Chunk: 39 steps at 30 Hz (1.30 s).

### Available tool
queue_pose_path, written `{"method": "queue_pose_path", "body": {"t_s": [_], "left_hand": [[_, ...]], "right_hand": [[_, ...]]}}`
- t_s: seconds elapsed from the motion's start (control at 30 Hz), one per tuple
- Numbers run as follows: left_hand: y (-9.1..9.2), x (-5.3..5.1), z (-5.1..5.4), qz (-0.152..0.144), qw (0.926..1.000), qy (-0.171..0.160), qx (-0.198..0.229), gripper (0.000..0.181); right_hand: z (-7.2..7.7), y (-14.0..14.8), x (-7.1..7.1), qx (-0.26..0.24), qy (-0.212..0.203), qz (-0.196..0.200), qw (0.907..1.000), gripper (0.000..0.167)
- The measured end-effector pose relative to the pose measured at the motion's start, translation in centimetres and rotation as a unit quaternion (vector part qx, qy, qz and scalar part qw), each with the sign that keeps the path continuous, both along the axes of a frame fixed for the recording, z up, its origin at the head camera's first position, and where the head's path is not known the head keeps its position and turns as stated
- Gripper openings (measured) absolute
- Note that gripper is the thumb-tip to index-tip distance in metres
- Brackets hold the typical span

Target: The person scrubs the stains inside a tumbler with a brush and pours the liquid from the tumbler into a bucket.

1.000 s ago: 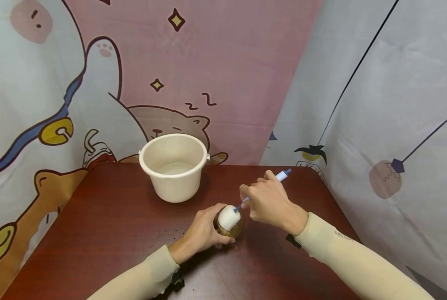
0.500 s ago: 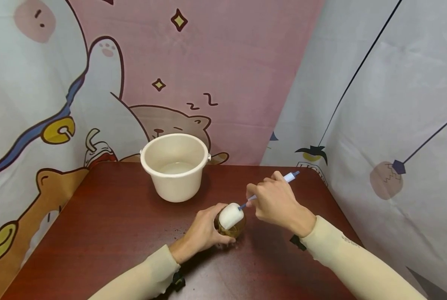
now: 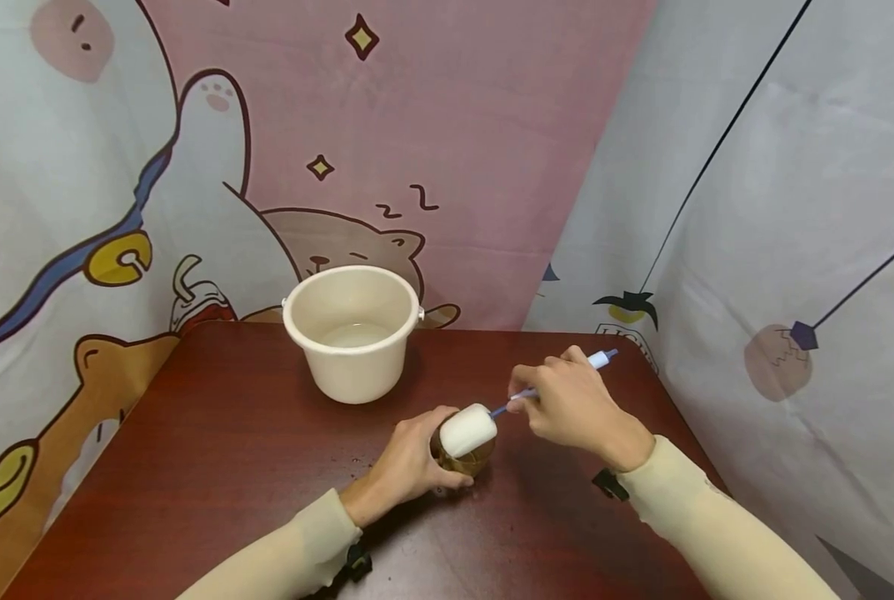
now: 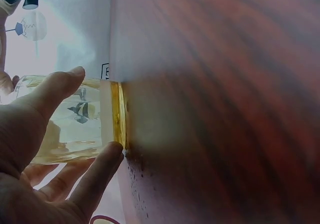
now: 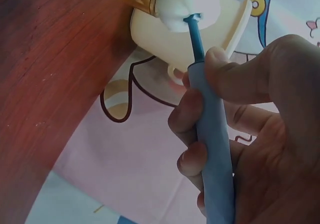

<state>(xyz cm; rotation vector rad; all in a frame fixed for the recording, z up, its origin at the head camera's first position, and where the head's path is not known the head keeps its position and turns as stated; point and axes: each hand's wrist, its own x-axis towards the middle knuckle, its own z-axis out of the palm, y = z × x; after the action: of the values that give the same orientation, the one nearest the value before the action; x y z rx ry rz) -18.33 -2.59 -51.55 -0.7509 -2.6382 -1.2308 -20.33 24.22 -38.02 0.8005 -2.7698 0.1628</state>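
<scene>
My left hand grips an amber-tinted clear glass round its side; in the left wrist view the base of the glass is against or close to the tabletop. A sponge cup brush leans in the mouth of the glass, its white sponge head standing partly above the rim. My right hand holds the brush by its light blue handle, thumb and fingers curled round it. The handle slants up to the right. The lower end of the sponge is hidden inside the glass.
A cream bucket stands behind the glass, towards the back of the dark red table. Small water drops lie on the tabletop near the glass. Printed cartoon curtains close off the back and sides.
My right hand has moved to the right, tilting the brush further over. More of the white sponge shows above the rim. The left hand and glass have stayed almost in place.
</scene>
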Motion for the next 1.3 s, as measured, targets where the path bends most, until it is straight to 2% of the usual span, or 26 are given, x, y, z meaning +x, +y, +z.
{"method": "queue_pose_path", "body": {"t_s": [0.43,0.7,1.0,1.3], "left_hand": [[0.0,0.1,0.0,0.001,0.9999,0.010,0.003,0.090],[0.1,0.2,0.0,0.005,0.9998,0.018,-0.011,0.086],[0.0,0.1,0.0,-0.001,0.9999,0.015,-0.004,0.087],[0.0,0.0,0.0,-0.006,0.9998,0.018,0.008,0.085]], "right_hand": [[0.1,1.9,-0.2,-0.051,-0.066,-0.020,0.9963,0.017],[0.0,3.0,-0.4,-0.084,-0.089,-0.035,0.9919,0.014],[-0.3,3.9,-0.5,-0.163,-0.168,-0.049,0.9710,0.004],[-1.1,4.3,-1.0,-0.199,-0.211,-0.052,0.9555,0.010]]}}
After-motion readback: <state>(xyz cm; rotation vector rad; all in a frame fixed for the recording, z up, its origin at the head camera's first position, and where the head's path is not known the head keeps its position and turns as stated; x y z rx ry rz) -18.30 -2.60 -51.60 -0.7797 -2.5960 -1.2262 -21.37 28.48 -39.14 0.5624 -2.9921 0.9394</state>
